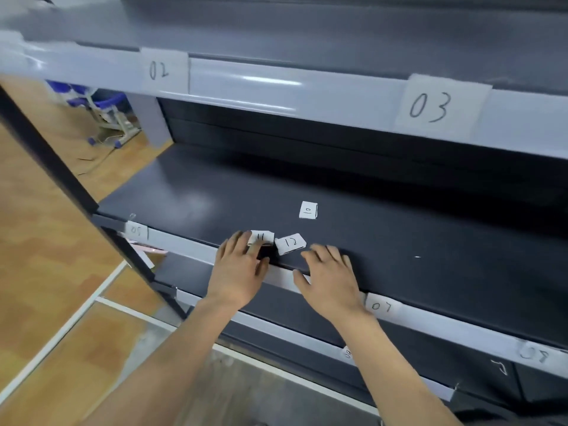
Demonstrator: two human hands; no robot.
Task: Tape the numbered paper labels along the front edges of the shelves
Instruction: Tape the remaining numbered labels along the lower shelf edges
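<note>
Two bare forearms reach in from the near edge toward the middle shelf (pixel 399 241). On its dark top, close to the front lip, lie three loose paper slips: label 11 (pixel 262 237) and label 12 (pixel 290 243) almost touching side by side, and label 10 (pixel 308 210) alone, farther back and a little right. The left hand (pixel 238 272) lies palm down over the front edge, its fingers loosely spread, the fingertips resting on the left part of label 11; a small dark object sits under its thumb and forefinger, too hidden to name. The right hand (pixel 330 278) is also palm down, fingers slightly apart and flat, tips on the shelf top just right of label 12 without touching it, thumb over the pale front strip. It holds nothing that shows. Along that same strip, label 05 (pixel 136 230) is fixed at the far left end and label 07 (pixel 382 306) just right of the right wrist. Further right a blurred label, perhaps 08 (pixel 533 354), is stuck on too. Above, the upper shelf's edge (pixel 276 87) carries label 02 (pixel 160 70) and label 03 (pixel 431 107). Left of the rack lies a wooden floor (pixel 37 241), with blue-wheeled furniture legs (pixel 104 118) far back.
</note>
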